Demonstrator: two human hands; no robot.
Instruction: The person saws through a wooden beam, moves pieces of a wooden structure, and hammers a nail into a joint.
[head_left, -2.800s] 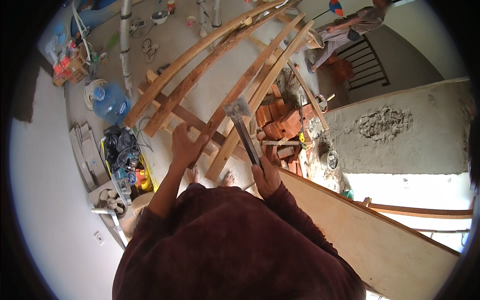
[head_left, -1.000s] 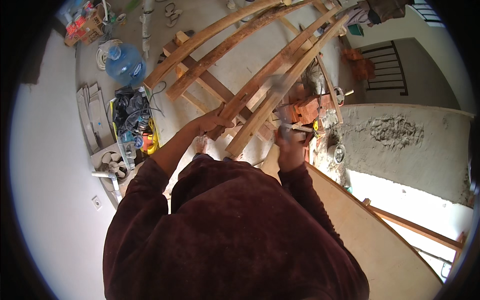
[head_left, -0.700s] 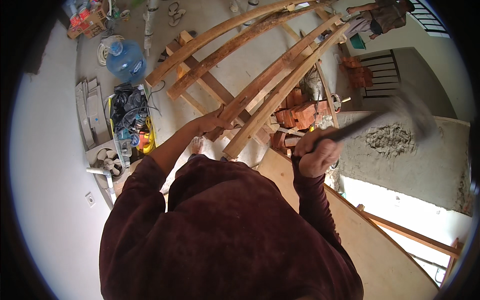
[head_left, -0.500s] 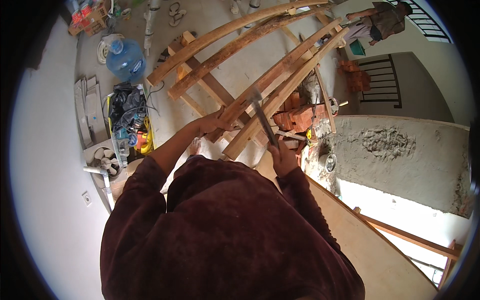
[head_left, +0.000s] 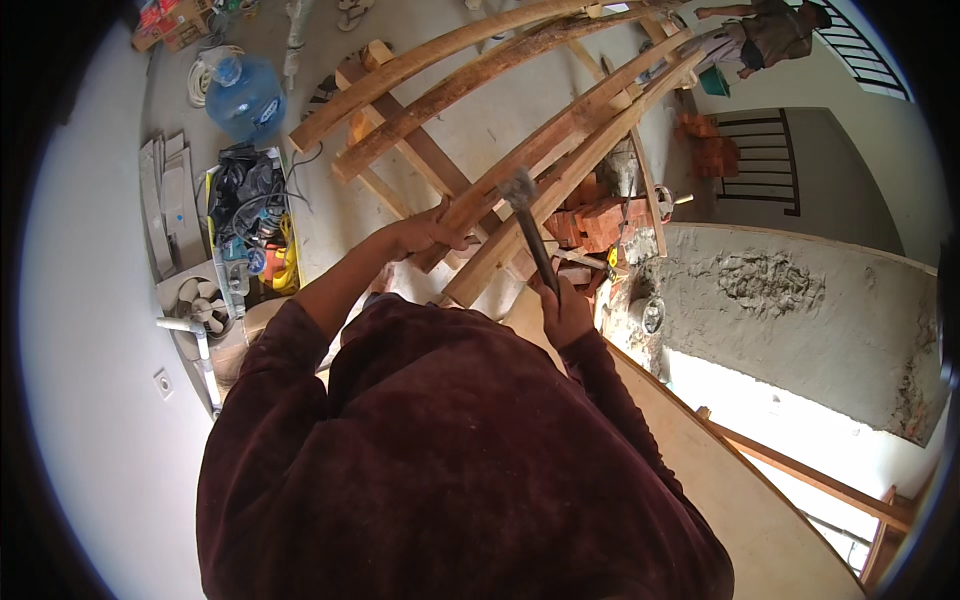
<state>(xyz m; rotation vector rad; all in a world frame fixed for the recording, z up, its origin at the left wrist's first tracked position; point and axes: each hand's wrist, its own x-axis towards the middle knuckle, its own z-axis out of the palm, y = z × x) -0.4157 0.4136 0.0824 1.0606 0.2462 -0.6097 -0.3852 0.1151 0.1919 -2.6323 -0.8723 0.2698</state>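
Observation:
My left hand [head_left: 432, 231] is closed on the near end of a reddish wooden plank [head_left: 557, 132], which slants away toward the top right among other long lumber. In my right hand [head_left: 566, 311] is a hammer-like tool [head_left: 537, 240] with a long dark handle and a grey metal head, its head over that plank just beyond my left hand. A paler beam [head_left: 478, 278] runs alongside on the right, under the tool. Two more long boards [head_left: 330, 128] lie across wooden crosspieces [head_left: 430, 165] farther left.
A blue water jug [head_left: 247, 105], tool box [head_left: 248, 215] and fan [head_left: 200, 305] stand left. Red bricks [head_left: 605, 222] lie beside a plastered slab [head_left: 780, 330] on the right. A plywood sheet [head_left: 700, 500] spans the lower right. Another person [head_left: 770, 35] is at top right.
My left hand moved onto the plank from just above it. My right hand swung the tool out right, then brought it back down over the plank. The other person has shifted position.

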